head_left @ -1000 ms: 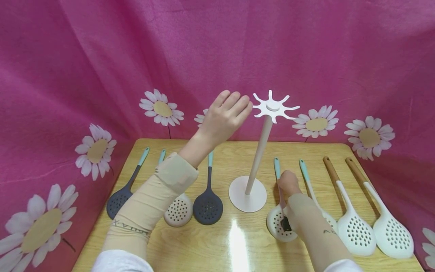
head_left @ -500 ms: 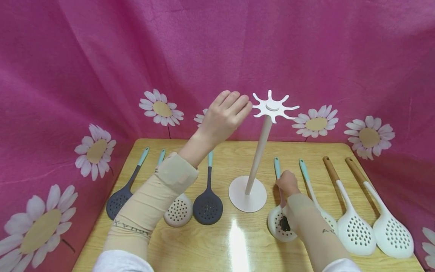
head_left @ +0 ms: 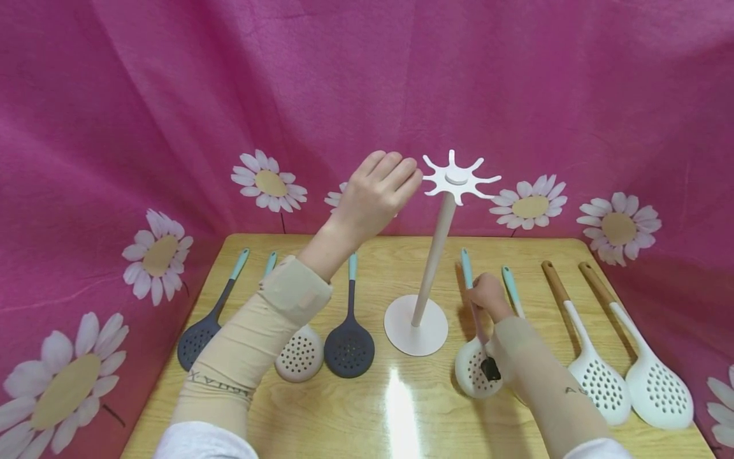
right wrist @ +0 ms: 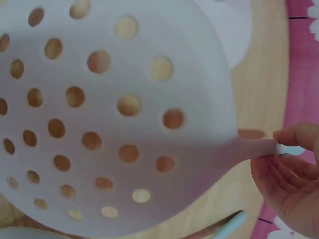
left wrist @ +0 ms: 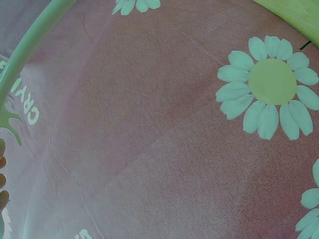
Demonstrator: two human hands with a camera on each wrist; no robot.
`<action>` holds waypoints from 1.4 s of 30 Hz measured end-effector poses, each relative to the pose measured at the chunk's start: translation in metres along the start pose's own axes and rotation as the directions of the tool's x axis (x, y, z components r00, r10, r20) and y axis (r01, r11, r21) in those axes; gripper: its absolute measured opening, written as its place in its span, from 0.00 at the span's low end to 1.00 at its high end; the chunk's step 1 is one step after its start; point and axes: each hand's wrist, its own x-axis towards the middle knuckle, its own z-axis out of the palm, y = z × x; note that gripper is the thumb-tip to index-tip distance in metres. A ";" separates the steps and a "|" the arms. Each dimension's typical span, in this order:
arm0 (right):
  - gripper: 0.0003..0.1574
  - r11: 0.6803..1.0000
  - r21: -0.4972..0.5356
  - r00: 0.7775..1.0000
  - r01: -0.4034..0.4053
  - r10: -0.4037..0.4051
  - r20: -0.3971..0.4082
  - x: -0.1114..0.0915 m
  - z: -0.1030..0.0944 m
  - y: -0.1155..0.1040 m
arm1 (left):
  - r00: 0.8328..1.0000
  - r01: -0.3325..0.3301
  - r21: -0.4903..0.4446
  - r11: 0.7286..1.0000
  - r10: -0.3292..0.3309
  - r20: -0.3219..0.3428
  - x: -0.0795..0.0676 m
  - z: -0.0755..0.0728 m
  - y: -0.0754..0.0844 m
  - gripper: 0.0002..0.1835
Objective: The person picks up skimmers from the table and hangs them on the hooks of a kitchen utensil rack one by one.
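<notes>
My right hand (head_left: 489, 294) grips the handle of a pale skimmer (head_left: 471, 356) with a teal handle end, right of centre in the head view. In the right wrist view, thumb and fingers close round the handle's neck, and the perforated head (right wrist: 112, 162) fills the left side. A white utensil stand (head_left: 438, 255) rises mid-table, with several hooks around its top. Up beside those hooks is my left hand (head_left: 378, 197), back of the hand showing and fingertips right at the nearest hook. Its thumb is hidden; I cannot tell whether it holds the hook.
Two dark skimmers (head_left: 350, 350) and a beige skimmer (head_left: 299, 357) lie left of the stand's base (head_left: 410, 344). To the right lie another teal-handled skimmer (head_left: 510, 284), partly behind my forearm, and two white wooden-handled skimmers (head_left: 602, 389). A pink daisy-patterned cloth (head_left: 516, 95) backs the table.
My right hand has moved slightly up in the head view with the skimmer, whose handle end now sits farther from me. The left hand has stayed beside the hooks.
</notes>
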 end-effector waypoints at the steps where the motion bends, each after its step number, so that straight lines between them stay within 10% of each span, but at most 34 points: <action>1: 0.19 1.000 0.009 1.000 0.011 -0.011 0.003 0.000 -0.003 -0.002 | 1.000 0.000 0.002 1.000 0.000 -0.001 0.000 0.000 0.000 0.10; 16: 0.24 0.963 0.159 0.974 0.216 -0.200 -0.111 -0.012 -0.053 -0.031 | 1.000 -0.001 0.007 1.000 0.001 0.014 0.000 -0.001 0.000 0.10; 42: 0.20 0.784 0.224 0.760 0.578 -0.418 -0.499 -0.047 -0.109 -0.086 | 1.000 -0.001 -0.035 0.999 0.001 0.008 0.000 0.001 0.000 0.09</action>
